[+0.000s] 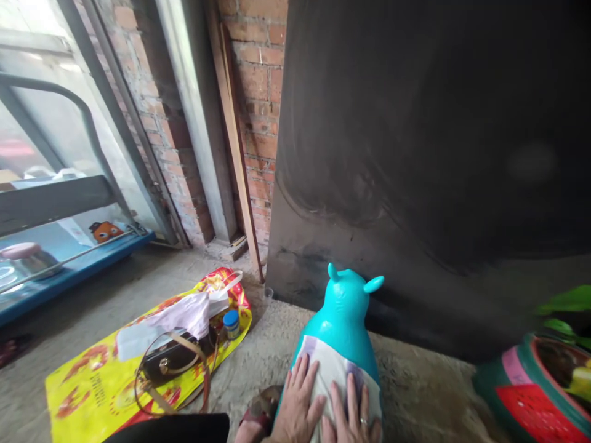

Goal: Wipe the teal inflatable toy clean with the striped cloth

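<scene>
A turquoise inflatable animal toy (pixel 347 307) with two ears stands on the concrete floor in front of me, its head toward the dark panel. Over its back lies a white cloth (pixel 324 357) with pale purple patches. My left hand (pixel 300 394) rests flat on the cloth's left side, fingers stretched out. Beside it my right hand (pixel 351 409), with a ring on one finger, is also laid flat on the cloth, its fingers spread. The lower parts of both hands run out of the frame.
A yellow printed sheet (pixel 69 394) on the floor bears a dark handbag (pixel 178 360), a pale cloth (pixel 180 314) and a blue-lidded jar (pixel 231 323). A green plant pot (pixel 512 384) stands right. A blue shelf (pixel 87 252) is left; a large dark panel (pixel 415 154) rises ahead.
</scene>
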`<control>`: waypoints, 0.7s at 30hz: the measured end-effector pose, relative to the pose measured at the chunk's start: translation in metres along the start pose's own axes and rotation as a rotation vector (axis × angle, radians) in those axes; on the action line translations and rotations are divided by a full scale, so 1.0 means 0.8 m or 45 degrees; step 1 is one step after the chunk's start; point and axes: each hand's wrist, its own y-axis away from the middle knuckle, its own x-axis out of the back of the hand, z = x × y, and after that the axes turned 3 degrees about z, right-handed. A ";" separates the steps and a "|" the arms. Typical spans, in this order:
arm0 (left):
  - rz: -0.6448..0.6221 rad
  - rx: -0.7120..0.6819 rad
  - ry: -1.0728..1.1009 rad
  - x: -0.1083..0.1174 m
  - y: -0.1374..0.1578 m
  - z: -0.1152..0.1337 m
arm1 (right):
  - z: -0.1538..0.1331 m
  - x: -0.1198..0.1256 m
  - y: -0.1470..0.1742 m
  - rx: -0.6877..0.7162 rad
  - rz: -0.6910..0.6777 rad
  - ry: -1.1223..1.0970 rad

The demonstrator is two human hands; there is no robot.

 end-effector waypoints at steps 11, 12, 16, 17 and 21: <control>-0.071 -0.006 0.064 0.016 -0.124 -0.028 | -0.019 -0.019 -0.115 -0.008 -0.086 -0.086; -0.070 -0.008 0.065 0.016 -0.129 -0.029 | -0.018 -0.023 -0.119 -0.003 -0.072 -0.101; -0.060 0.017 0.066 0.012 -0.132 -0.029 | -0.015 -0.028 -0.125 0.007 -0.020 -0.164; -0.052 0.032 0.063 0.011 -0.130 -0.029 | -0.014 -0.025 -0.125 0.008 -0.021 -0.177; -0.007 0.082 0.046 0.008 -0.105 -0.023 | -0.014 -0.009 -0.112 0.050 -0.057 -0.209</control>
